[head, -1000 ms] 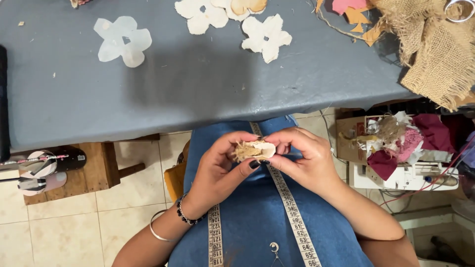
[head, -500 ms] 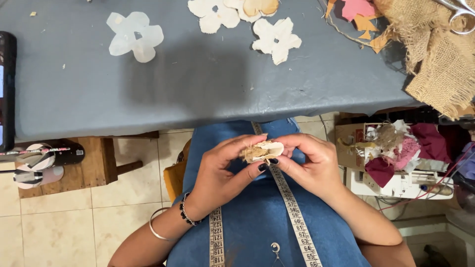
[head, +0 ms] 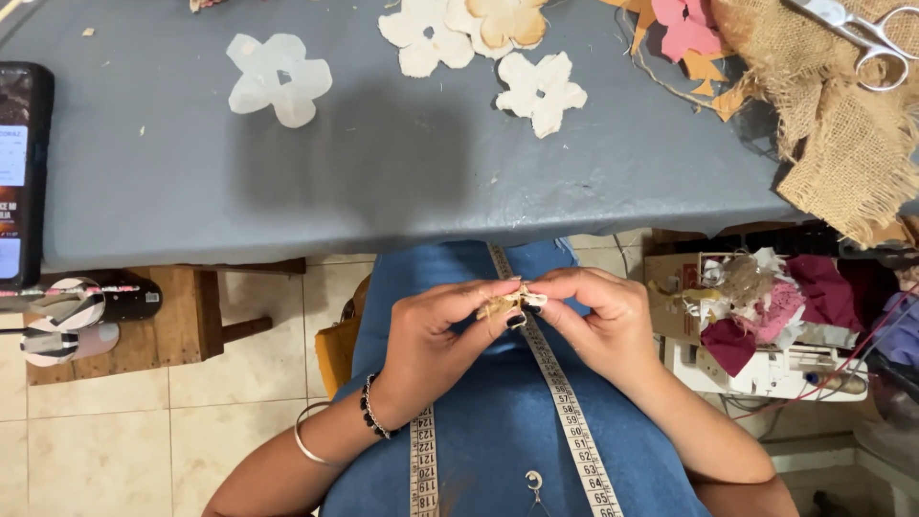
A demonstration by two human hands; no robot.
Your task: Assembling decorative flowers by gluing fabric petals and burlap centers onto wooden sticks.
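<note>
I'm pinching a small fabric piece [head: 509, 302] over my lap, below the grey table [head: 402, 182] — left hand [head: 436, 335] and right hand [head: 598, 321] both closed on it. It seems soft, light, easily frayed — I'm gripping near the edges.

Both hands pinched a small burlap piece [head: 505, 303] over the lap, just below the grey table [head: 383, 182] edge: left hand [head: 436, 335], right hand [head: 598, 321]. White flower cutouts [head: 280, 78] lay on the table, scissors [head: 862, 33] at its far right corner.
</note>
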